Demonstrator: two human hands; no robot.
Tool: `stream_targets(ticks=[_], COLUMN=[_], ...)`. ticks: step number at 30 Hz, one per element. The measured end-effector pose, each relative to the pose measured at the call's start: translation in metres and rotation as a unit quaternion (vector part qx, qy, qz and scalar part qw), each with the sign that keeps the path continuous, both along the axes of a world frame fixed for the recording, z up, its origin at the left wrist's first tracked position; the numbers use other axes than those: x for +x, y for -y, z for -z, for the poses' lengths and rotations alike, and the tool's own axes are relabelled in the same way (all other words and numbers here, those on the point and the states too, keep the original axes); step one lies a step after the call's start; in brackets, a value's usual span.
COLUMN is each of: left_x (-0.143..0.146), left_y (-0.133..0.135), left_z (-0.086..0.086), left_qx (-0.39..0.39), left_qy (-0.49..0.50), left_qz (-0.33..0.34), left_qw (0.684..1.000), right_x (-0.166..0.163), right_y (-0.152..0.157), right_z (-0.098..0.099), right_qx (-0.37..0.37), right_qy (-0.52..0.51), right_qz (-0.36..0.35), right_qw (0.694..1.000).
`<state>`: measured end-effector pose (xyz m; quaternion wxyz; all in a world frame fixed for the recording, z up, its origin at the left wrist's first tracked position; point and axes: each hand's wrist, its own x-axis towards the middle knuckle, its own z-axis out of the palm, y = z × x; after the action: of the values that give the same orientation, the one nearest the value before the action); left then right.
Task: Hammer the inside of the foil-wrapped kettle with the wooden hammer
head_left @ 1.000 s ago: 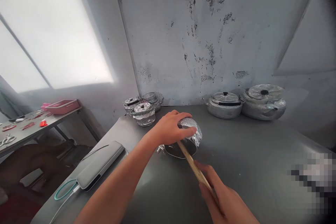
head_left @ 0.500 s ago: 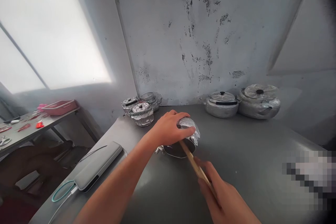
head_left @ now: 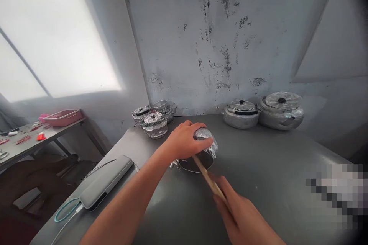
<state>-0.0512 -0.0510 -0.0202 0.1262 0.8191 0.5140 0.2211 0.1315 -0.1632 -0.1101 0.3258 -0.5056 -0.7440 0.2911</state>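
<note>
While the small metal pot (head_left: pixel 204 133) lies tipped on the gray table (head_left: pixel 253 176), its mouth facing the person, the wooden stick (head_left: pixel 211 182) already reaches that opening; how deep it goes, and how much work is left, I can't tell. The left hand (head_left: pixel 187 141), stretched well forward, clasps the pot's upper side, thumb spread. The right hand (head_left: pixel 234 208), lower and nearer, closes round the stick. Lidded pots (head_left: pixel 240 119) stand beyond.
</note>
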Motion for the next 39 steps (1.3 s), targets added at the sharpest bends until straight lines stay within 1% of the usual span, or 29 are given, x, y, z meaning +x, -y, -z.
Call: stream_targets(ticks=[5,11,15,18,23,29,31,35,39], left_x=[-0.0001,-0.0029,-0.0018,-0.0011,-0.0015,-0.0012,-0.0011,-0.0012,-0.0013], left_y=[-0.0002,-0.0013,-0.0007,-0.0006,-0.0021,-0.0028,-0.0027,-0.0020,-0.0008], left_z=[-0.0002,-0.0014,-0.0017,-0.0015,0.0000,0.0003,-0.0002,-0.0007,-0.0006], left_qx=[0.003,-0.012,-0.006,-0.006,-0.002,0.000,-0.002,0.003,-0.007], left_qy=[0.000,0.001,0.000,-0.002,-0.005,-0.004,-0.003,-0.001,0.001], left_qz=[-0.004,0.000,-0.002,-0.006,-0.002,-0.002,-0.002,-0.001,-0.005], left_qw=[1.000,1.000,1.000,1.000,1.000,1.000,1.000,1.000,1.000], right_x=[0.0016,-0.0002,-0.0011,-0.0005,0.0007,-0.0005,-0.0010,-0.0017,-0.0006], right_y=[0.0008,0.0025,0.0020,0.0003,-0.0003,0.0017,0.0014,0.0021,0.0032], right_z=[0.0030,0.0030,-0.0013,-0.0026,0.0019,0.0072,0.0061,0.0017,0.0009], right_qx=[-0.004,-0.019,-0.004,-0.002,-0.030,-0.030,-0.030,-0.009,-0.010], right_qy=[-0.012,-0.003,-0.023,-0.018,0.002,0.005,-0.002,-0.026,-0.017], right_qz=[0.023,0.005,0.008,0.001,-0.009,-0.016,-0.005,0.015,0.016], right_qw=[1.000,1.000,1.000,1.000,1.000,0.999,1.000,1.000,1.000])
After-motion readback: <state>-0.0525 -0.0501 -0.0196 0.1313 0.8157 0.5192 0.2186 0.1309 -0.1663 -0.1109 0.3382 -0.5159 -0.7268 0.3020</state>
